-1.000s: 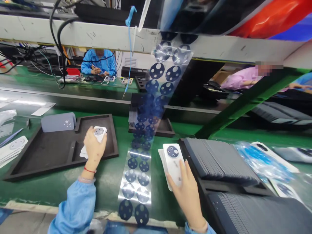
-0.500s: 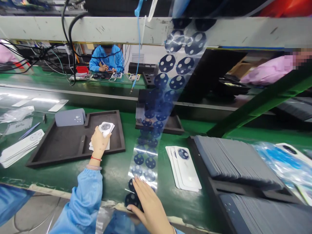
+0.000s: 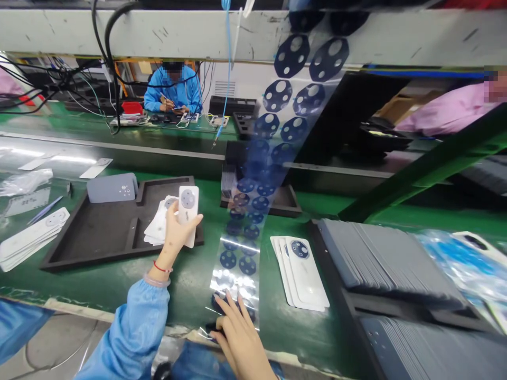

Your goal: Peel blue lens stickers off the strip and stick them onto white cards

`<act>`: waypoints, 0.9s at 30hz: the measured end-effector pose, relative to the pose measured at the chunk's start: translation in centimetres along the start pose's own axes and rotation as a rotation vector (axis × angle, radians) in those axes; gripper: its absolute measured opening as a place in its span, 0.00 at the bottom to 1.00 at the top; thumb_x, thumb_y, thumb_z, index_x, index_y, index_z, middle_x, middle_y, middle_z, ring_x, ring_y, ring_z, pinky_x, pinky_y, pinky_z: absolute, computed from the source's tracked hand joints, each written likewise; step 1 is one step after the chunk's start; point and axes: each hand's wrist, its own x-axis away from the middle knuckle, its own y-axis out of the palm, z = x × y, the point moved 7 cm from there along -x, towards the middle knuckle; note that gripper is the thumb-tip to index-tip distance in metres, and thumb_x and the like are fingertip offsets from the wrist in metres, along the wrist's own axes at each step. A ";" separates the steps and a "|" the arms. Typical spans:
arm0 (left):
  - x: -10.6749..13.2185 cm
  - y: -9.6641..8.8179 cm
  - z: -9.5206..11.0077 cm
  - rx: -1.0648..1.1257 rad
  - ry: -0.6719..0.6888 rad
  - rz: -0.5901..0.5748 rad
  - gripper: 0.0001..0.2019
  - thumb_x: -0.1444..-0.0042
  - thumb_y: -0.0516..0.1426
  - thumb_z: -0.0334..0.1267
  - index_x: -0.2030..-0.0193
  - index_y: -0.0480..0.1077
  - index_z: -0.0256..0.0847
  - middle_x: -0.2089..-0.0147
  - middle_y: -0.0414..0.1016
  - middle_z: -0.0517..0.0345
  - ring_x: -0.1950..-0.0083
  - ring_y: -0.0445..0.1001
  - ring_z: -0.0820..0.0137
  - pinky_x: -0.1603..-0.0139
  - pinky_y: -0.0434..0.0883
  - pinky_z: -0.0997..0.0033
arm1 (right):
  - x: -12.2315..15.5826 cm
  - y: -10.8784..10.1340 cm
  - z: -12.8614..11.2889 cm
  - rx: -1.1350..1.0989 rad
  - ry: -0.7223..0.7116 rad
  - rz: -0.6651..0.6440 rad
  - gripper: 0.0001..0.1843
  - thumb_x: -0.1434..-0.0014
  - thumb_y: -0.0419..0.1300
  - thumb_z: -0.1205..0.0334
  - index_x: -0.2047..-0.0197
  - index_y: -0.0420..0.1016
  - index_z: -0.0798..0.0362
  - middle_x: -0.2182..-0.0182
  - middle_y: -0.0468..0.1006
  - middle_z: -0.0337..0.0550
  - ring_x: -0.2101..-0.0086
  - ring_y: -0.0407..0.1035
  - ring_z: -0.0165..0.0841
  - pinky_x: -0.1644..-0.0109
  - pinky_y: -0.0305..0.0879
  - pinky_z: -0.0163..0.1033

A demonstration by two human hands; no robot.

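Green counter (image 3: 190, 287), factory line. White back cover (image 3: 187, 211) held upright over the right end of the black tray (image 3: 99, 237), left hand (image 3: 174, 240) grip closed around its lower half. More white covers (image 3: 158, 228) fanned in the tray just behind. Right hand (image 3: 237, 338) grip open, fingertips flat on the near end of the clear film strip (image 3: 240, 258) of dark round stickers. Another cover stack (image 3: 304, 274) just right of the strip.

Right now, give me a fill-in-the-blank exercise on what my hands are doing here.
The left hand holds one white back cover over the ____ foam tray.
The right hand presses the film strip, whose dark stickers run in ____ columns.
The stack of white covers lies on the ____ bench top.
Missing: black; two; green.
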 end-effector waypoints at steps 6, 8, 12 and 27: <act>3.6 4.1 1.6 0.489 -0.197 -0.476 0.30 0.56 0.68 0.47 0.47 0.65 0.41 0.51 0.71 0.52 0.62 0.73 0.72 0.60 0.72 0.70 | -1.7 -2.1 1.3 -0.483 0.270 -0.384 0.07 0.43 0.67 0.62 0.66 0.73 0.51 0.38 0.67 0.52 0.34 0.50 0.51 0.33 0.43 0.67; 5.3 5.6 1.7 0.550 -0.289 -0.624 0.30 0.57 0.69 0.47 0.49 0.65 0.41 0.57 0.71 0.57 0.68 0.70 0.77 0.66 0.70 0.74 | -2.7 -3.4 1.5 -0.601 0.307 -0.450 0.09 0.46 0.69 0.57 0.68 0.74 0.50 0.39 0.69 0.50 0.35 0.53 0.50 0.34 0.40 0.68; 7.9 7.8 0.8 0.546 -0.425 -0.771 0.33 0.64 0.72 0.51 0.56 0.60 0.42 0.66 0.70 0.65 0.74 0.66 0.80 0.72 0.65 0.78 | -4.2 -5.6 2.2 -0.949 0.347 -0.477 0.16 0.45 0.66 0.45 0.69 0.76 0.49 0.45 0.76 0.49 0.41 0.65 0.49 0.36 0.53 0.64; 10.1 8.5 0.6 0.331 -0.206 -0.714 0.18 0.40 0.57 0.51 0.50 0.60 0.42 0.62 0.72 0.61 0.68 0.71 0.73 0.66 0.69 0.73 | -10.6 -8.4 11.1 -1.195 0.686 0.495 0.22 0.60 0.77 0.55 0.68 0.70 0.51 0.68 0.75 0.35 0.72 0.72 0.27 0.66 0.70 0.33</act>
